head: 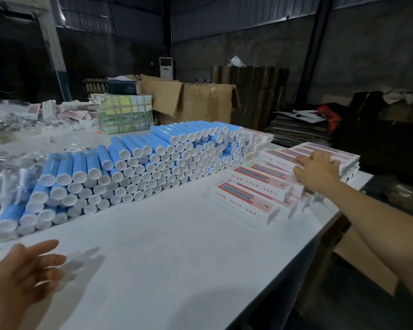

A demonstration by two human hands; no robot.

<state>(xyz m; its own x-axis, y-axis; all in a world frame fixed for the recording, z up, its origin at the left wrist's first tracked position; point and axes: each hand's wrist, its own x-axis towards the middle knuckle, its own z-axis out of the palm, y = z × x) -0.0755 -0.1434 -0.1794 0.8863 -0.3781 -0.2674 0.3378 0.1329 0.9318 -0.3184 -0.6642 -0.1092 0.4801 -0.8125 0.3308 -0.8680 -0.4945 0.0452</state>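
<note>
Pink-and-white boxes [260,182]: lying in stacks on the far right of the white table [177,258], beside the blue tubes [153,160], easy to grab. Touching the top box with the right hand [320,167]; hard to tell if grasping. Hovering the left hand [22,275] near left, spread, holding nothing.

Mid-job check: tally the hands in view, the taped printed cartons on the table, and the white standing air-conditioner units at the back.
Hands: 2, left hand free, right hand resting on pink-and-white flat boxes
Cartons: 1, green-and-yellow printed carton bound with tape
Air-conditioners: 1, white standing air-conditioner unit
Total: 4
</note>
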